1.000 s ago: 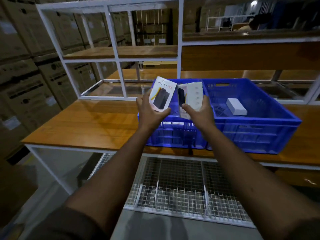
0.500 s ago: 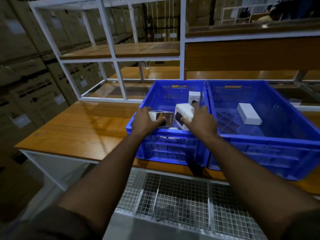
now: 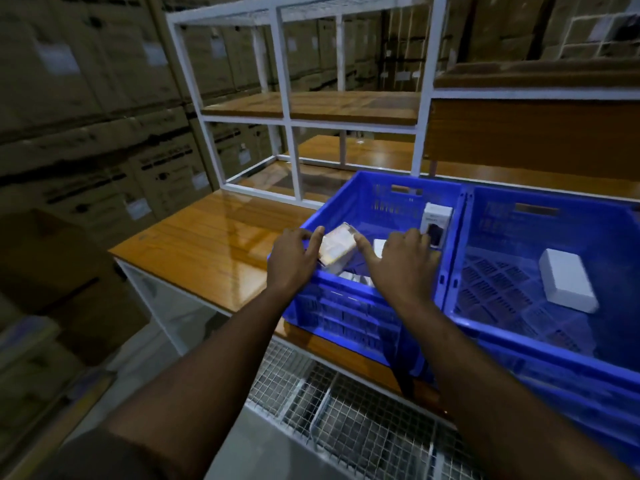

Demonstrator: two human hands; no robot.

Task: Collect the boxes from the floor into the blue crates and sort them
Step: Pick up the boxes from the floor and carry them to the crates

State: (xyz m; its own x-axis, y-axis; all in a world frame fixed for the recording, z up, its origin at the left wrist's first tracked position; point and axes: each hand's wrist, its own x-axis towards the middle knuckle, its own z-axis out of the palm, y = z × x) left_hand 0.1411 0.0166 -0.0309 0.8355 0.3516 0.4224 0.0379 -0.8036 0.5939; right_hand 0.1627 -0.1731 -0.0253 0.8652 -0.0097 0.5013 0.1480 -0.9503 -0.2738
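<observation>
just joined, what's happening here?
A person is sorting small boxes into two blue crates on a wooden bench. Both hands, left hand and right hand, reach into the left crate, touching a tilted box. Another box stands upright at its far wall. The right crate holds one white box.

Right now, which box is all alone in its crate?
The plain white box, lying by itself in the right blue crate; the other boxes share the left crate.

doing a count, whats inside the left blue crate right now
In the left blue crate: a tilted box between both hands, an upright box at the back, more white boxes partly hidden.
</observation>
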